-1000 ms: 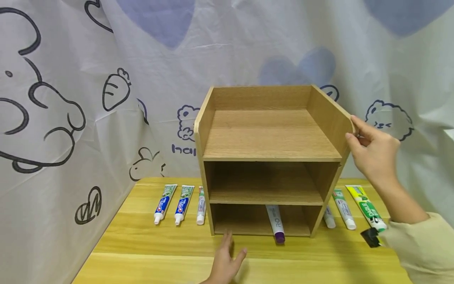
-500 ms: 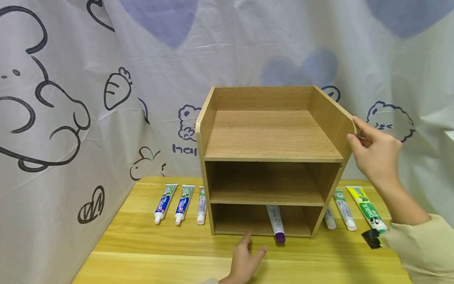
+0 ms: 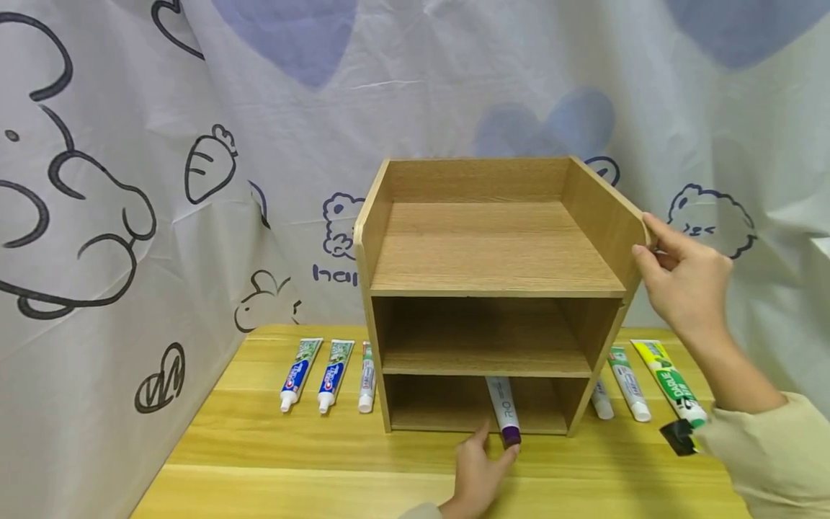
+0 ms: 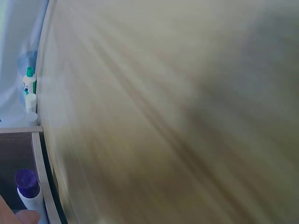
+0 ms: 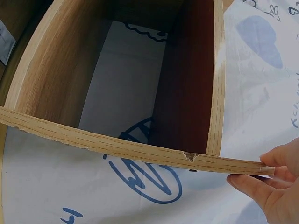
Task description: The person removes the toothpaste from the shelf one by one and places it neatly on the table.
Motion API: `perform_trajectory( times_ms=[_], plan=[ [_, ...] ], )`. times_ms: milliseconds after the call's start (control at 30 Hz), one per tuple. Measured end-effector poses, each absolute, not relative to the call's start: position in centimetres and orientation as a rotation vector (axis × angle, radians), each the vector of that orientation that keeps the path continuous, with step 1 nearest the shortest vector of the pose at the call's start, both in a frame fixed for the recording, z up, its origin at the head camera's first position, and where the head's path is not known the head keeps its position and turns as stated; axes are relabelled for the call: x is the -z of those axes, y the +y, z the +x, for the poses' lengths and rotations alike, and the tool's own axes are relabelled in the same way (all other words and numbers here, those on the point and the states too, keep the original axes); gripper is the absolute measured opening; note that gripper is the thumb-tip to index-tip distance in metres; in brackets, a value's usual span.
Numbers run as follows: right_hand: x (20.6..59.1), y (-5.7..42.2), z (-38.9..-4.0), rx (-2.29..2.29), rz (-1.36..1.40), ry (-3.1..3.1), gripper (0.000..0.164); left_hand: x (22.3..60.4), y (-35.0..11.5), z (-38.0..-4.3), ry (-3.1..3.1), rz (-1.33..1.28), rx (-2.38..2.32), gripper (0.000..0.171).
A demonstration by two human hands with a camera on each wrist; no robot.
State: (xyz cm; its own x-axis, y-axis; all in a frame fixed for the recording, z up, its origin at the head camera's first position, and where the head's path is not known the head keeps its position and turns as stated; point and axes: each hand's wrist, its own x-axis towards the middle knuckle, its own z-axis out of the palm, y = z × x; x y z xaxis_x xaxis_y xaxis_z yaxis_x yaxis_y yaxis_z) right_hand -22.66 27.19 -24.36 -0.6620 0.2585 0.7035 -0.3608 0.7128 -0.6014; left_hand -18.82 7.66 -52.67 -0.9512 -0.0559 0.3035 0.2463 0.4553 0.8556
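Observation:
My right hand [image 3: 690,277] pinches the rounded top corner of the right side panel of a wooden shelf [image 3: 499,292], thumb on one face and fingers on the other. The right wrist view shows the same pinch on the panel edge [image 5: 140,150]. In the bottom compartment lies a white toothpaste tube [image 3: 502,404], its purple cap sticking out past the front edge. My left hand [image 3: 478,472] is at that cap with thumb and fingers spread around it; whether they touch is hard to tell. The left wrist view catches the purple cap [image 4: 27,183] beside part of the hand.
Left of the shelf, two blue-and-green toothpaste tubes [image 3: 301,373] and a white-and-green tube [image 3: 367,378] lie on the wooden table [image 3: 259,461]. To the right are more tubes, among them a yellow-green one [image 3: 671,382]. A printed curtain [image 3: 292,144] hangs behind.
My left hand has moved rightward along the table, from the shelf's lower left to the purple cap. My right hand keeps its hold on the panel. The tubes have stayed in place.

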Motion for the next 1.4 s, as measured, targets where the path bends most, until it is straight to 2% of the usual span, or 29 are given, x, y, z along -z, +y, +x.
perform_trajectory(
  times_ms=[167,500,767,1400],
  plan=[
    [24.3,27.3,-22.7,-0.942,0.072,-2.09,0.041,52.7,9.2,-19.5,-2.356,-0.161,1.403,0.046],
    [24.5,27.4,-22.6,-0.934,0.092,-2.073,0.04,53.8,10.6,-19.9,-2.393,-0.07,1.305,0.041],
    [24.6,27.4,-22.7,-0.932,0.078,-2.079,0.04,53.9,11.1,-20.1,-2.406,-0.018,1.246,0.023],
    [24.6,27.4,-22.7,-0.923,0.098,-2.067,0.04,53.7,8.7,-19.6,-2.342,-0.107,1.409,0.025]
  ],
)
